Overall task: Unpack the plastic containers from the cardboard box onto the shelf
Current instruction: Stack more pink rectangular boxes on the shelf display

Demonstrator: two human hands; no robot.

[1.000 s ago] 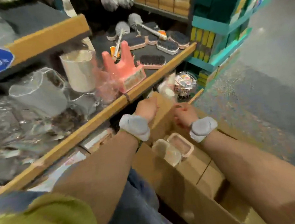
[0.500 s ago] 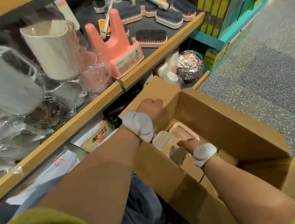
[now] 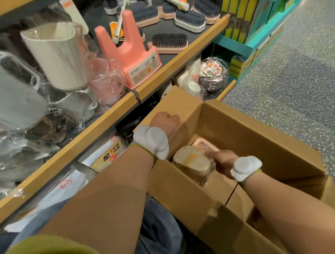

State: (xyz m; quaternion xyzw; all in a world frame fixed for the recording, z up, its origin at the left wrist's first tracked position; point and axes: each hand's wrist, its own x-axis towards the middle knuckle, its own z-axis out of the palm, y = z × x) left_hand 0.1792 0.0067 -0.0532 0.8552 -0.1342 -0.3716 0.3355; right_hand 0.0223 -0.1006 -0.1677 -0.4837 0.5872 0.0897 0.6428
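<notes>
Cardboard box (image 3: 254, 140) on floor right of shelf (image 3: 102, 130), left hand (image 3: 165, 121) on its flap, right hand (image 3: 222, 160) inside gripping container (image 3: 191, 161), second container (image 3: 204, 145) just behind, brushes (image 3: 170, 40) on shelf beyond.

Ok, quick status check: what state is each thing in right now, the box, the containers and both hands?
cardboard box: open, flaps up, on the floor by the shelf.
wrapped container: inside the box, tilted, gripped by the right hand.
pink-rimmed container: lying in the box, mostly hidden.
left hand: holding the box's far flap.
right hand: in the box, gripping the wrapped container.
shelf: stocked with wrapped goods.
</notes>
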